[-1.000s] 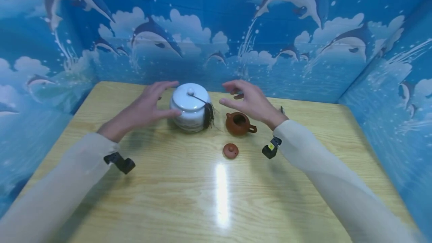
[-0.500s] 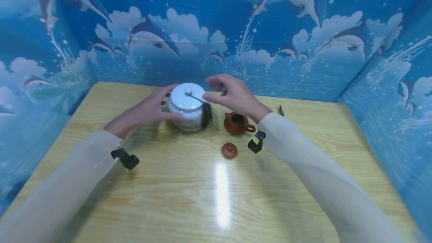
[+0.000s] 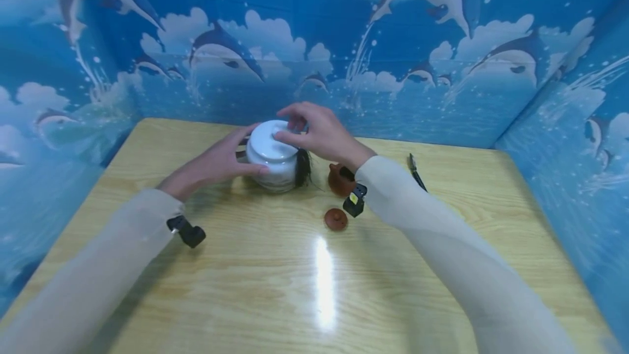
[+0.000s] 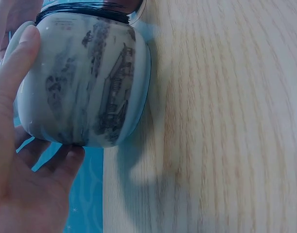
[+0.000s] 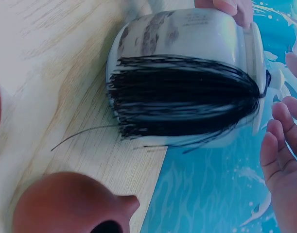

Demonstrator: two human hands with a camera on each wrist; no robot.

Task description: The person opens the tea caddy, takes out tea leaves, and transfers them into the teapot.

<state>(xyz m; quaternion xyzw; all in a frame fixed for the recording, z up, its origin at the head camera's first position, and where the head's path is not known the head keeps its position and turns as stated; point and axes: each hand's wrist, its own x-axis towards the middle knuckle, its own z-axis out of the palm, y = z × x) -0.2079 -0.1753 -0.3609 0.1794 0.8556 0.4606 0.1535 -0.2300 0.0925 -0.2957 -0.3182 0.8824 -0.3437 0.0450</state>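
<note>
A white lidded jar (image 3: pixel 276 176) stands at the back of the table, a dark ink landscape on its side (image 4: pixel 85 87). My left hand (image 3: pixel 216 164) holds the jar from the left, thumb on its front and fingers curving round behind. Over the lid (image 3: pixel 262 146) hovers my right hand (image 3: pixel 321 133), thumb and fingers spread either side of the knob (image 5: pixel 275 80), with a gap showing in the right wrist view. From the knob a black tassel (image 5: pixel 182 97) hangs down the jar's right side.
A brown clay teapot (image 3: pixel 339 180) without its lid sits right of the jar, partly hidden by my right wrist. Its small round lid (image 3: pixel 336 219) lies in front. A thin dark pen-like thing (image 3: pixel 415 171) lies farther right. A dolphin-printed cloth (image 3: pixel 314 86) walls the table's back.
My right hand has moved left from above the teapot to the jar's lid knob. My left hand has closed in on the jar's side. The jar has stayed put.
</note>
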